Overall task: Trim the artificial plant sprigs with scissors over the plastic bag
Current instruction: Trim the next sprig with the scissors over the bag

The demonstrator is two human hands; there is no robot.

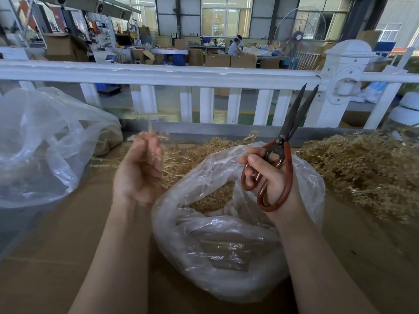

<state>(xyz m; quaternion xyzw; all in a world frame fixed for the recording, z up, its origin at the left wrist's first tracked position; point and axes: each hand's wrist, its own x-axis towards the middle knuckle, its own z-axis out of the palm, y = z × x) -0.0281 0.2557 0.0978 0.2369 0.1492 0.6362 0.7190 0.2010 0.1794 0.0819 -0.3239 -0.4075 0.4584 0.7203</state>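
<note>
Two bags: I'm seeing the plastic bag (226, 245), center, holding tan sprig trimmings (213, 198). Right hand (269, 177) is gripping scissors (288, 141); left hand (138, 171) is pinching a motion-blurred sprig (149, 134). Second bag (40, 143), upper left: contents are staying unclear.

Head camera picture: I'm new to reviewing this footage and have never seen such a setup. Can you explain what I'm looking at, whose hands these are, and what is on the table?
There is no machine here. One wide-angle camera sits on a person's head and looks forward and down, so both arms reach in from the bottom edge. The right hand holds rust-handled scissors, blades pointing up and slightly apart. The left hand is blurred; it pinches a small pale sprig. Between the arms, an open clear plastic bag holds tan clippings. Loose sprigs lie in a pile at right, all on brown cardboard. Another clear bag sits at left, with a white fence behind.
</note>
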